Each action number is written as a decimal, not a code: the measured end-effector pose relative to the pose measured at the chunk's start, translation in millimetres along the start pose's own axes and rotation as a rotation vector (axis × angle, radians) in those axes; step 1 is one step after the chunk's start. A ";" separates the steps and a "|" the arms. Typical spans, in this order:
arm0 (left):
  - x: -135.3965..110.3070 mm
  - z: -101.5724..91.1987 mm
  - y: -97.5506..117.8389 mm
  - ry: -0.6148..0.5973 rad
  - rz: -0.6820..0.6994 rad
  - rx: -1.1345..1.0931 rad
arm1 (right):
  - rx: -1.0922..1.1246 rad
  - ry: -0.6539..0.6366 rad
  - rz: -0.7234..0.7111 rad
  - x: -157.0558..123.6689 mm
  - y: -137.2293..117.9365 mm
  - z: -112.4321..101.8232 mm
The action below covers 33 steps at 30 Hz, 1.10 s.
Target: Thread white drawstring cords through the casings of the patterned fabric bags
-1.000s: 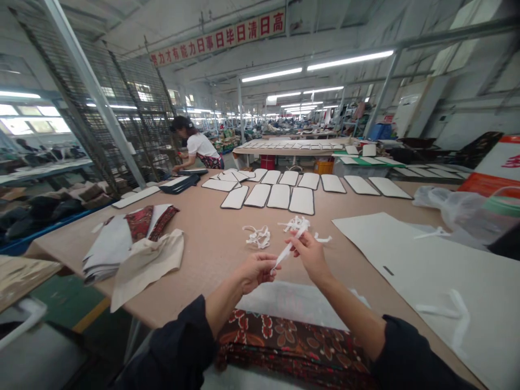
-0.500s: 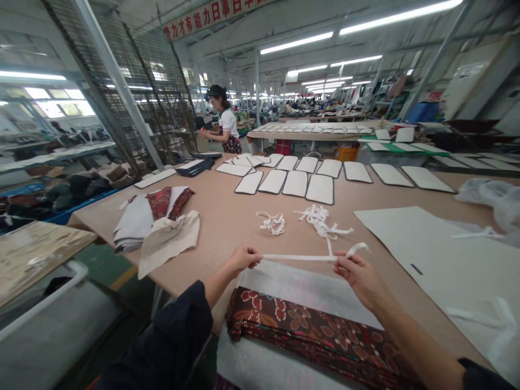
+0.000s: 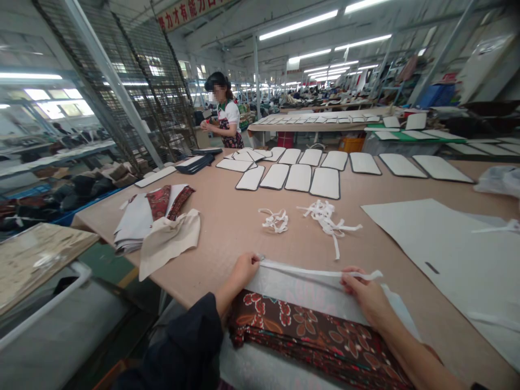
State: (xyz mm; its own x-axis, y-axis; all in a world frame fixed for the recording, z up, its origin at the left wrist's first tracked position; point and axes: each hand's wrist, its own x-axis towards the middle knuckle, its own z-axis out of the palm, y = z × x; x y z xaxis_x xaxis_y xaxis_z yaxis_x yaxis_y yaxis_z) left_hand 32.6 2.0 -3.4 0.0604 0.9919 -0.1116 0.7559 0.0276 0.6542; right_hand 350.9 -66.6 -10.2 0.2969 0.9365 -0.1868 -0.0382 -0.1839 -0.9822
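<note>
A narrow white fabric strip (image 3: 303, 270) stretches between my two hands, just beyond a folded stack of brown floral fabric (image 3: 300, 330). My left hand (image 3: 245, 269) pinches its left end. Near the other end, my right hand (image 3: 361, 290) grips the strip between thumb and fingers, and a short tail sticks out to the right. Beneath the floral stack lies a pale, translucent sheet (image 3: 284, 287). Farther back on the table are a small tangle of white strips (image 3: 275, 220) and a larger heap of white strips (image 3: 325, 216).
Rows of white dark-edged panels (image 3: 298, 177) lie across the back of the brown table (image 3: 219, 227). Red-patterned and grey cloth pieces (image 3: 136, 216) with a beige cloth (image 3: 170, 241) are at left. A large pale sheet (image 3: 439, 238) covers the right. A co-worker (image 3: 225, 116) stands beyond.
The strip in my hands has come away from the heap and moved down toward the floral stack. My right hand has shifted right and nearer. The co-worker has turned slightly.
</note>
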 end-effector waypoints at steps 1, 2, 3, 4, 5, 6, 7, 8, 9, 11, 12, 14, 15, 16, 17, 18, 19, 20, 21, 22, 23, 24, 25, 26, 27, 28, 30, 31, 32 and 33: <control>0.0 1.0 -0.6 0.015 -0.001 0.032 | -0.143 0.006 -0.025 -0.1 0.2 -0.5; -0.1 1.8 -1.1 0.024 -0.001 0.061 | -0.282 0.011 -0.048 -0.4 -0.2 -0.7; -0.2 2.5 -1.3 0.028 0.000 0.087 | -0.404 0.020 -0.069 -0.9 -0.9 -0.7; -0.3 2.9 -1.3 0.026 0.004 0.104 | -0.503 0.033 -0.087 -1.3 -1.7 -0.6; -0.5 3.0 -1.1 0.017 0.009 0.115 | -0.577 0.049 -0.101 -1.7 -2.3 -0.4; -0.7 3.0 -0.7 0.010 0.014 0.125 | -0.633 0.064 -0.107 -1.9 -2.5 -0.3; -1.0 2.7 -0.2 0.003 0.018 0.135 | -0.677 0.074 -0.103 -1.8 -2.3 -0.4; -1.3 2.4 0.4 -0.003 0.018 0.145 | -0.712 0.081 -0.096 -1.5 -1.5 -0.7; -1.6 2.1 1.1 -0.007 0.015 0.154 | -0.741 0.082 -0.090 -1.1 -0.2 -1.2; -2.0 1.5 2.4 -0.014 0.009 0.169 | -0.781 0.080 -0.083 -0.1 3.2 -2.5; -2.2 1.4 3.1 -0.015 0.006 0.177 | -0.795 0.076 -0.085 0.1 5.1 -3.1; -2.5 1.5 4.8 -0.022 0.002 0.206 | -0.819 0.074 -0.097 -0.1 8.0 -4.0; -2.8 1.6 5.9 -0.027 0.000 0.228 | -0.831 0.072 -0.103 -0.4 8.9 -4.2; -3.4 1.6 7.2 -0.031 0.002 0.255 | -0.842 0.070 -0.111 -0.8 9.5 -4.2; -4.3 1.6 8.9 -0.031 0.011 0.287 | -0.853 0.066 -0.122 -1.3 9.7 -4.0; -5.6 1.4 10.9 -0.024 0.031 0.327 | -0.863 0.064 -0.136 -1.6 9.8 -3.7; -7.3 0.9 13.3 -0.011 0.065 0.378 | -0.872 0.060 -0.149 -1.9 9.9 -3.4; -9.3 0.2 16.1 0.007 0.105 0.441 | -0.880 0.054 -0.166 -1.9 10.0 -2.9; -11.6 -0.7 19.2 0.025 0.155 0.515 | -0.887 0.049 -0.185 -1.8 10.4 -2.5; -13.9 -1.8 22.6 0.035 0.215 0.593 | -0.896 0.046 -0.206 -1.5 11.1 -2.1; -16.1 -3.1 26.0 0.032 0.277 0.669 | -0.907 0.043 -0.229 -1.1 12.1 -1.7; -17.9 -4.3 29.6 0.016 0.335 0.736 | -0.921 0.041 -0.255 -0.5 13.4 -1.4; -19.4 -5.4 33.0 -0.009 0.388 0.786 | -0.939 0.039 -0.285 0.2 14.8 -1.1; -20.5 -6.3 36.3 -0.040 0.433 0.822 | -0.961 0.040 -0.314 0.9 16.2 -1.0; -21.3 -6.9 39.2 -0.073 0.466 0.848 | -0.983 0.041 -0.337 1.7 17.5 -0.9; -22.0 -7.2 41.7 -0.103 0.482 0.869 | -1.002 0.041 -0.353 2.4 18.6 -0.8; -24.0 -6.8 44.9 -0.136 0.499 0.901 | -1.024 0.043 -0.354 3.7 19.4 -0.6; -25.5 -6.2 45.5 -0.142 0.509 0.914 | -1.026 0.045 -0.344 4.2 19.2 -0.4; -27.3 -5.4 45.4 -0.145 0.519 0.926 | -1.023 0.049 -0.333 4.5 18.6 -0.1; -29.2 -4.6 44.9 -0.144 0.534 0.937 | -1.018 0.053 -0.326 4.8 17.8 0.3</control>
State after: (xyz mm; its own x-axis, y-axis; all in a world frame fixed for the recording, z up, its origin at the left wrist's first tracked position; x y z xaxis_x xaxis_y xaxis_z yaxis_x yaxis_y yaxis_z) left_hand 61.8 -25.1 32.7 0.5583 0.8225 -0.1085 0.8028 -0.5686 -0.1794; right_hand 351.3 -65.3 -28.6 0.1910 0.9757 0.1072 0.8576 -0.1128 -0.5017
